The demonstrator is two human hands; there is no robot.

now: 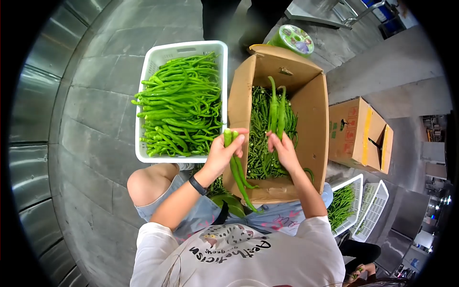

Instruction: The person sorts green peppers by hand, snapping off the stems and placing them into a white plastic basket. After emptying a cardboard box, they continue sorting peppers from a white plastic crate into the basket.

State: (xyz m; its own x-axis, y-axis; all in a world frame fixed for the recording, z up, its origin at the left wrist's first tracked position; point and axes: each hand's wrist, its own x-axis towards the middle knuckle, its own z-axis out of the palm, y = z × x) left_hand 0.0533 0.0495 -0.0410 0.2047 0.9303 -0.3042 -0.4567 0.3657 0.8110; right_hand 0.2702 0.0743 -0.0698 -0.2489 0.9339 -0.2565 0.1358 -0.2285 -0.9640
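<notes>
My left hand (224,152) is closed around a couple of long green chili peppers (238,173), whose lower ends hang over the near wall of the cardboard box. Over the box's opening, my right hand (283,152) grips more long green chili peppers (274,112) that point away from me. The open cardboard box (292,193) holds many thin, darker green pieces (258,138), probably peppers or stems. To its left stands a white plastic crate (143,119) heaped with bright green chili peppers (184,103), mostly lying crosswise.
A taped cardboard box (354,136) stands to the right. Below it are a white basket of green peppers (342,205) and another white basket (372,210). A green round tub (292,39) sits behind the open box, near a person's dark-clothed legs (220,24). Another person's hands (361,271) show at lower right.
</notes>
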